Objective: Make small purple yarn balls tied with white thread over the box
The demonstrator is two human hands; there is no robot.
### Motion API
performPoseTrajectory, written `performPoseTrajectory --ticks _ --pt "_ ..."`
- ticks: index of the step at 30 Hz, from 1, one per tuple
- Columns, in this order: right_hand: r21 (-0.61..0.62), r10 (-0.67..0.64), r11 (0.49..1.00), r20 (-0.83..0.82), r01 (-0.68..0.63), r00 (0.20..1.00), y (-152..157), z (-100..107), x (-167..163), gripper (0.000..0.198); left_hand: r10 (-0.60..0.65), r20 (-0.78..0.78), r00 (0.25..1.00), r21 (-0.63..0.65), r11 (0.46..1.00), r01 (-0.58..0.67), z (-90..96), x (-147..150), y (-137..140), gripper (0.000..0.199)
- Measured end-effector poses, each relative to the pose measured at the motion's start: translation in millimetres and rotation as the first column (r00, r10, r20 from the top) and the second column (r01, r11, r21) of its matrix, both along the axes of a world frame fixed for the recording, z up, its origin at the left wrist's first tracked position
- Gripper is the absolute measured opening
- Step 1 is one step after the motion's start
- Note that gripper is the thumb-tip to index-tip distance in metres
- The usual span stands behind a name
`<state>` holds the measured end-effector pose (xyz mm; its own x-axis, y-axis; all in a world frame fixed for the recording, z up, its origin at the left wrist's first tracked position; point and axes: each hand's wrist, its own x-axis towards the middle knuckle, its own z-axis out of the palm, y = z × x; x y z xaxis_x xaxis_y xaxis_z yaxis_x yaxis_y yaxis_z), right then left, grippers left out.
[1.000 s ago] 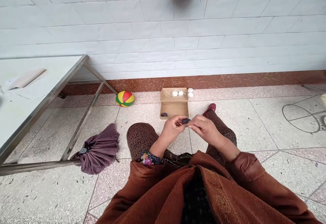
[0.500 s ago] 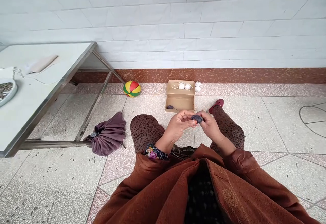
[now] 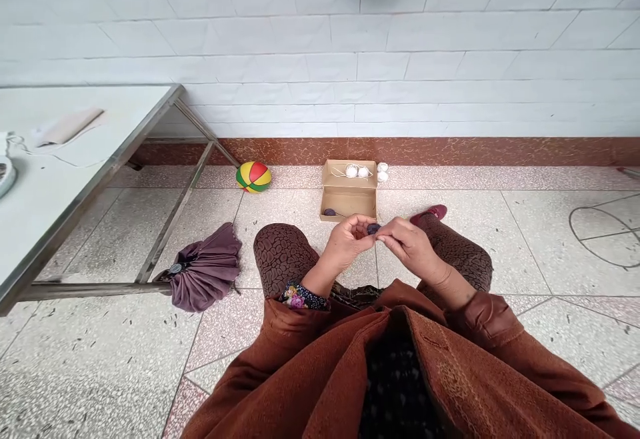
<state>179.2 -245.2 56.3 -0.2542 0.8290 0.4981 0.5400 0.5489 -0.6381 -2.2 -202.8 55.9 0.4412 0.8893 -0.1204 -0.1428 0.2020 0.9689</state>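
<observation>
My left hand (image 3: 346, 246) is closed around a small dark grey ball of yarn (image 3: 373, 228), mostly hidden by the fingers. Fingertips of my right hand (image 3: 409, 247) are pinched together against the ball's right side, seemingly on its yarn; the strand is too thin to make out there. Just beyond both hands, an open cardboard box (image 3: 349, 188) lies on the floor. A second dark ball of yarn (image 3: 330, 212) rests in its near half, with a strand running toward my hands. White balls of yarn (image 3: 352, 170) sit in the lid half.
More white balls (image 3: 383, 176) lie right of the box. A striped toy ball (image 3: 254, 177) and a folded purple umbrella (image 3: 206, 269) are to the left, by a metal-framed table (image 3: 125, 109). A wire ring (image 3: 600, 236) lies far right. A tiled wall (image 3: 450, 66) stands ahead.
My right hand has turned over the ball, its fingers now pinched at the ball's side. The ball is more covered than before. The view has shifted slightly.
</observation>
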Motion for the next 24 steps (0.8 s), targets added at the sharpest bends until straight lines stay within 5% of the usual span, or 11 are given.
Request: performPoseTrajectory --ticks 5,11,15,19,24 --pt "-0.105 0.041 0.993 -0.095 -0.05 0.995 35.5 6.7 -3.9 0.022 -0.055 0.133 0.99 -0.014 0.998 0.057 6.0 -9.9 -3.1 0.041" --pt "-0.308 -0.07 0.951 -0.244 -0.008 0.967 29.0 -21.6 -13.7 0.016 0.054 0.15 0.987 0.015 0.998 -0.056 4.7 -8.0 -4.8 0.053" --pt "-0.216 -0.039 0.976 -0.155 0.005 0.987 10.7 -31.6 -13.2 0.016 0.163 0.03 0.986 0.118 0.979 -0.166 3.9 -1.6 -0.1 0.055" --pt "-0.077 0.086 0.993 -0.07 -0.091 0.994 3.3 -20.2 -7.5 0.014 0.244 -0.085 0.966 0.227 0.949 -0.22 -2.0 1.8 7.1 0.055" --pt "-0.006 0.109 0.994 -0.01 -0.109 0.994 16.0 -0.2 9.1 0.016 0.103 -0.164 0.981 0.309 0.95 -0.048 -2.3 0.3 7.2 0.061"
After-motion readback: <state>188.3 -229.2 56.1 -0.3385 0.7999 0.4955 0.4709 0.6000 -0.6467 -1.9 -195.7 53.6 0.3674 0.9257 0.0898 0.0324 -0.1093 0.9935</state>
